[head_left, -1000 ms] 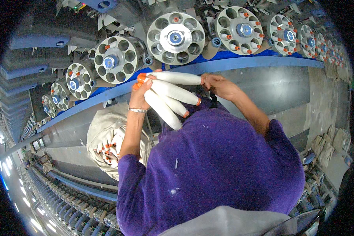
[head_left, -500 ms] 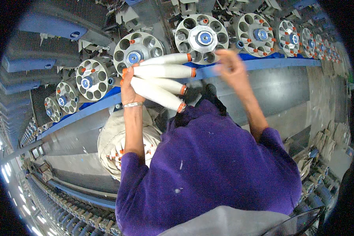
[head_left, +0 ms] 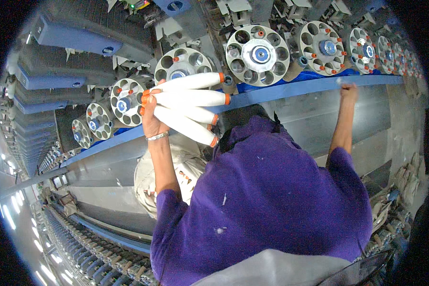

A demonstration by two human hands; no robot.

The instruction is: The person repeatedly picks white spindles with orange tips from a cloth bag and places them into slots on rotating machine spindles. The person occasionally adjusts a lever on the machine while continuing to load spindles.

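My left hand (head_left: 153,121) is closed around the orange-tipped ends of several white yarn bobbins (head_left: 190,97). They fan out to the right, their other orange ends free, in front of a round bobbin magazine (head_left: 209,59) that they partly cover. Far to the right, my right hand (head_left: 349,91) is closed near the blue rail (head_left: 314,86). A small whitish blur shows at its fingertips, too indistinct to name. Beyond the rail, between my hands, stands another round magazine (head_left: 260,56) with open pockets and a blue hub.
More round magazines (head_left: 323,47) line the rail on both sides, some pockets holding orange tips. Below my left forearm is a cloth sack (head_left: 145,178) with orange-tipped bobbins inside. Blue machine arms (head_left: 71,38) fill the upper left. Another machine row (head_left: 95,252) runs along the lower left.
My right hand has swung right, away from the bobbins, and its fingers have closed. The left hand still holds the bobbins, now spread slightly differently. The whole view has shifted a little.
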